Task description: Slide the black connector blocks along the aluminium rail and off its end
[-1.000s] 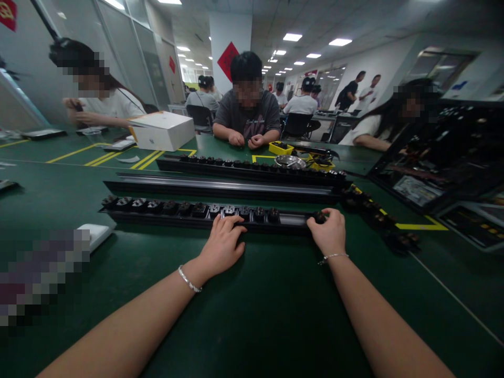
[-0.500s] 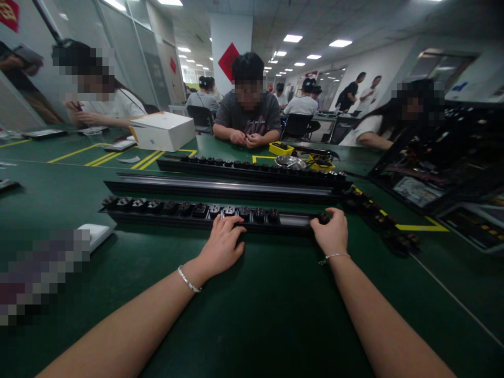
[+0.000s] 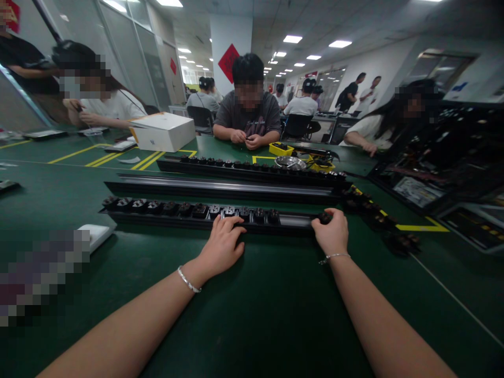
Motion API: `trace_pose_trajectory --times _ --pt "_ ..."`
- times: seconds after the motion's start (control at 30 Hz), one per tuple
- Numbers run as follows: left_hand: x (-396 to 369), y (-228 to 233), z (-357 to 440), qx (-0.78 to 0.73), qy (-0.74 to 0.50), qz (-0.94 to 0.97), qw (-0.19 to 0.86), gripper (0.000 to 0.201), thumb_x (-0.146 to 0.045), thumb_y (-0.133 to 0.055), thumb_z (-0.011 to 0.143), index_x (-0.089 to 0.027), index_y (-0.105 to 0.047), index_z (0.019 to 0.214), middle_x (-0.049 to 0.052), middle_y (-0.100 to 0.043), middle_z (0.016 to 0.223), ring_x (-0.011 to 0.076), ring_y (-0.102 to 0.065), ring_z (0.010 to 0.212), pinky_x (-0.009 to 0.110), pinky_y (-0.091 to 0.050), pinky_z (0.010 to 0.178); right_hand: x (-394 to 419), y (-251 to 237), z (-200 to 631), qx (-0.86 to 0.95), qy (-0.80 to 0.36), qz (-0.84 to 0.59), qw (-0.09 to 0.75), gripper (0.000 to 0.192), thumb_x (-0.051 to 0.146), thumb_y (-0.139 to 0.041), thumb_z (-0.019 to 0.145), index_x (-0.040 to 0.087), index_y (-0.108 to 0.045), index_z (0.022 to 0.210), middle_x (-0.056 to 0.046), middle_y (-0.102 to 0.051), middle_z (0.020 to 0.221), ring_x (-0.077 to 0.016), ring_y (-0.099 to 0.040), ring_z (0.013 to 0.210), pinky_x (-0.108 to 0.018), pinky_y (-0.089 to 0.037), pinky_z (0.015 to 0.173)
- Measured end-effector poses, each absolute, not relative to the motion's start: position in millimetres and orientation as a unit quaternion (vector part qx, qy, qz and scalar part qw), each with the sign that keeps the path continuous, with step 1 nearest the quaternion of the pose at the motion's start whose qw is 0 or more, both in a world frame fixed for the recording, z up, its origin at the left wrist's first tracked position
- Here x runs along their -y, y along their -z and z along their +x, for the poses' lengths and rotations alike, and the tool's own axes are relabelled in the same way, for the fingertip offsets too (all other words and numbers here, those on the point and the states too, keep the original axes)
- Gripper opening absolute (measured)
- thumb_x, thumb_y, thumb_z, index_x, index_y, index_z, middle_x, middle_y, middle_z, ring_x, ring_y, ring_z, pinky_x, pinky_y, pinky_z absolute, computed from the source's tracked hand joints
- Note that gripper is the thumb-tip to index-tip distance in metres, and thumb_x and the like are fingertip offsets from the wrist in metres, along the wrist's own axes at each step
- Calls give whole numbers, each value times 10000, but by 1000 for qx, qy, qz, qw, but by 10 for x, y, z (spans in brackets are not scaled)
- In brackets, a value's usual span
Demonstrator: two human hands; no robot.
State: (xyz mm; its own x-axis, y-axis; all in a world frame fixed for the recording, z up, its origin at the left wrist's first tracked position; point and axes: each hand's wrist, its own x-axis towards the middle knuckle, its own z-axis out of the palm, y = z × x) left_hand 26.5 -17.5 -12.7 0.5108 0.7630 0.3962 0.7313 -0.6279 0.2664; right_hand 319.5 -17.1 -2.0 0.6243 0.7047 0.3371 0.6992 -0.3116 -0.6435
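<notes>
A long black channel rail (image 3: 299, 220) lies across the green table in front of me, with several small black square parts (image 3: 185, 209) set in a row along it. My left hand (image 3: 225, 241) rests against the near side of the rail below the middle parts, its fingers spread. At the rail's right end, my right hand (image 3: 333, 232) pinches a small dark part (image 3: 324, 217) between thumb and fingers; the fingers partly hide it. Between that part and the row, a stretch of bare grey channel shows.
Behind lie a rail without parts (image 3: 220, 186) and a filled rail (image 3: 236, 167). Loose dark parts (image 3: 378, 215) trail at the right. Beyond are a metal dish (image 3: 290, 163), yellow bins (image 3: 281, 149) and a white box (image 3: 165, 131). Co-workers (image 3: 247, 110) sit around the table.
Both my hands and the rail stay nearly still. At the right, a co-worker's hand has come lower onto the table; at the far left, a standing person has shifted into view.
</notes>
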Motion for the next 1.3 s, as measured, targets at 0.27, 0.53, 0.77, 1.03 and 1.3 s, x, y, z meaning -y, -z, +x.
trace_pose_trajectory --times 0.27,0.53,0.77,1.03,1.3 --pt "159 155 267 -429 -249 868 28 272 -220 -537 794 -183 -608 1054 99 -503 1265 275 -412 1244 576 -166 1125 173 10 3269 401 -10 -820 409 403 317 -551 629 197 -492 1010 -75 -573 963 -214 -539 854 -345 -422 809" --pt "146 186 259 -424 -256 868 20 271 -220 -537 795 -198 -602 1056 88 -504 1263 272 -413 1240 584 -170 1120 202 8 3442 379 1 -830 410 384 317 -569 626 203 -507 988 -71 -585 945 -207 -545 830 -343 -435 792" --pt "152 163 265 -425 -249 870 23 267 -222 -534 801 -193 -599 1059 91 -500 1267 270 -406 1248 583 -161 1123 198 33 3672 376 40 -829 412 378 296 -564 631 188 -532 993 -85 -590 951 -223 -548 837 -369 -441 802" --pt "150 168 259 -422 -252 871 23 272 -211 -530 796 -185 -598 1058 96 -499 1267 265 -407 1251 574 -159 1126 185 188 4242 348 111 -856 367 392 322 -557 700 188 -571 1068 -119 -592 960 -304 -505 998 -434 -423 837" --pt "155 167 261 -425 -256 868 25 275 -216 -541 793 -198 -606 1059 88 -507 1268 261 -419 1240 569 -174 1126 45 230 4411 404 118 -863 278 378 260 -516 739 142 -612 1086 -162 -603 1014 -298 -528 944 -434 -424 806"
